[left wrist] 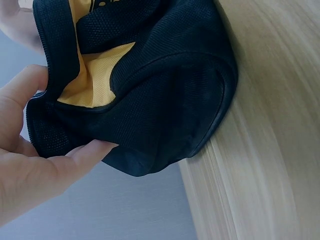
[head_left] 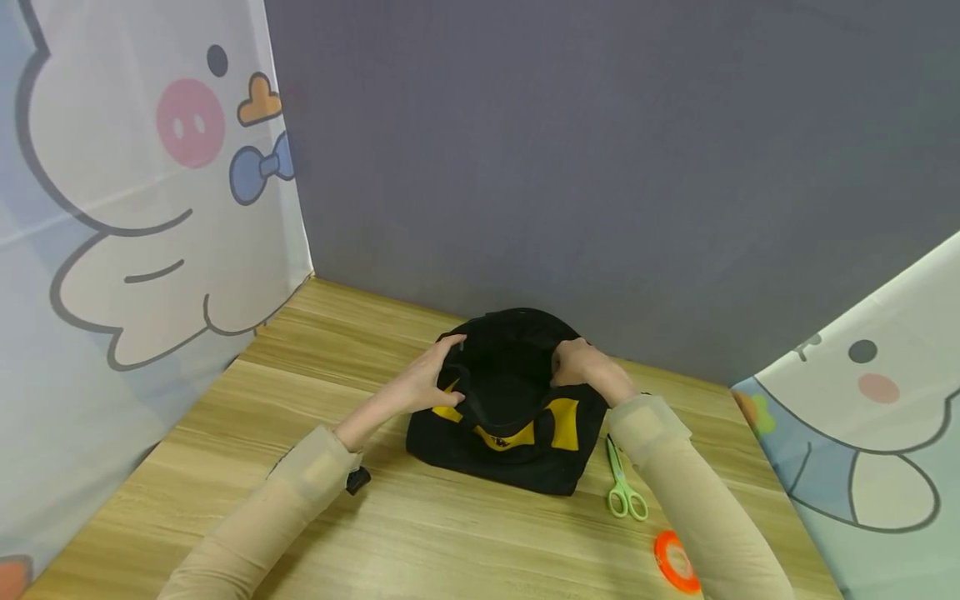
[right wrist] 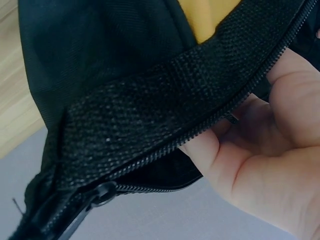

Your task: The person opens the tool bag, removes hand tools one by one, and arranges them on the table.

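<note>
A black tool bag [head_left: 487,467] with yellow panels stands on the table, its zipped mouth spread wide and its inside dark. My left hand [head_left: 423,379] holds the left end of the mouth, thumb at the zipper edge and fingers against the black side [left wrist: 160,105], as the left wrist view shows. At the right end, my right hand [head_left: 585,365] grips the rim with curled fingers partly inside the mouth. In the right wrist view those fingers [right wrist: 200,150] lie behind the zipper edge [right wrist: 165,145], and some fingertips are hidden.
Light-green scissors [head_left: 619,483] lie right of the bag, below my right forearm. Nearer the front is an orange ring [head_left: 666,560], partly covered by the sleeve. A small black object [head_left: 358,480] shows beside my left sleeve. A grey wall [head_left: 525,167] stands close behind the bag.
</note>
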The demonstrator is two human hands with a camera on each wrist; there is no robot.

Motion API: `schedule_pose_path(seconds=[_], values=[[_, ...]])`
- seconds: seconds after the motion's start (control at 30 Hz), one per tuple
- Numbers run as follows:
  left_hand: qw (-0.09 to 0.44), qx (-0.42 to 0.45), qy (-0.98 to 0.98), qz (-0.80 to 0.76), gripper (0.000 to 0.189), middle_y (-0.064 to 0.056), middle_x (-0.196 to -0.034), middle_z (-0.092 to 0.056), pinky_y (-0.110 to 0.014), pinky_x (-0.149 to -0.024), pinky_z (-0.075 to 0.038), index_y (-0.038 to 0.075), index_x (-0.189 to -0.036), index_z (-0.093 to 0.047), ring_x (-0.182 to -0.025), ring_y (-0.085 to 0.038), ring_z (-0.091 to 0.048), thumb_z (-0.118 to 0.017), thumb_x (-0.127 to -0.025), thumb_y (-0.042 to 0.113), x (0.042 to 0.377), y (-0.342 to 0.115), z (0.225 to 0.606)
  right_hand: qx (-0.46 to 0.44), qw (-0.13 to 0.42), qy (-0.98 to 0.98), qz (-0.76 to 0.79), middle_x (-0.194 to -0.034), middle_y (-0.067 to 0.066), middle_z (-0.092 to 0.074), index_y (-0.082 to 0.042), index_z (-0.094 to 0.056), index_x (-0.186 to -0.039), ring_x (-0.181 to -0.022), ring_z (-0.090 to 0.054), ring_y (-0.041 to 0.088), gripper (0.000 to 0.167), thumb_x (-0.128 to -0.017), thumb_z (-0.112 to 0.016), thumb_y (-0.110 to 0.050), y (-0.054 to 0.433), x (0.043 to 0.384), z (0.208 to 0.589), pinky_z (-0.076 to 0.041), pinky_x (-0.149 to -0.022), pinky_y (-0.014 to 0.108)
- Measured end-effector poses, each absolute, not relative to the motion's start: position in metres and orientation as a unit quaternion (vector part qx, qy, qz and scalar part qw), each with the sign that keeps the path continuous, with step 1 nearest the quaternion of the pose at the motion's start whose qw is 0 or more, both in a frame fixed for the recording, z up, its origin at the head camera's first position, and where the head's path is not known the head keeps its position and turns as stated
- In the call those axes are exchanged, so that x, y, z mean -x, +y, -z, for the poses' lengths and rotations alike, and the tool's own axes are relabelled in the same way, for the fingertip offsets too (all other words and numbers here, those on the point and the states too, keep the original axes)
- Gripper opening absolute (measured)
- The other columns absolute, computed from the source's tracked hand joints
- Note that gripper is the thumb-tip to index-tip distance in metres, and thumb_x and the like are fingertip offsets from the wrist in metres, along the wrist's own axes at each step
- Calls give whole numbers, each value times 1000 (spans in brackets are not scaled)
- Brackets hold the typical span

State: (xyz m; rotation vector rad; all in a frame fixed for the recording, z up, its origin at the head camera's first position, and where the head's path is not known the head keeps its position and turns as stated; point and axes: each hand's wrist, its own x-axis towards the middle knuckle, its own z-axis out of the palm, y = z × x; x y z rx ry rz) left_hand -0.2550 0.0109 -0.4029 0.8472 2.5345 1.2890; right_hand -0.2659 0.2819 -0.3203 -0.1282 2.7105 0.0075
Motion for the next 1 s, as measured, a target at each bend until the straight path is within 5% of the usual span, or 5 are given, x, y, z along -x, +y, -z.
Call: schedule_pose_path(seconds=[0.43, 0.67, 1.0], values=[[86, -286, 850, -433, 92, -18, -164, -20, -59, -113, -36, 13, -158, -17, -147, -40, -31, -74, -86, 15, 255, 11, 403, 71, 177, 981, 38, -87, 6, -66, -10, -71, -90, -71, -60, 16, 5, -86, -73, -14, 272, 258, 304, -51, -65, 25], [85, -286, 848, -437, 92, -18, -164, -20, -59, -112, -36, 13, -157, -17, -147, -41, -31, -74, -86, 14, 255, 11, 405, 89, 159, 982, 53, -99, 14, -66, -5, -71, -106, -70, -61, 18, 22, -86, -73, -15, 270, 255, 288, -52, -60, 25], [85, -284, 850, -435, 92, -19, -164, -20, -60, -112, -37, 13, -158, -16, -146, -42, -32, -74, -86, 14, 255, 11, 405, 116, 133, 982, 59, -112, 18, -62, -4, -70, -110, -82, -61, 23, 27, -85, -73, -14, 263, 241, 249, -55, -66, 27]])
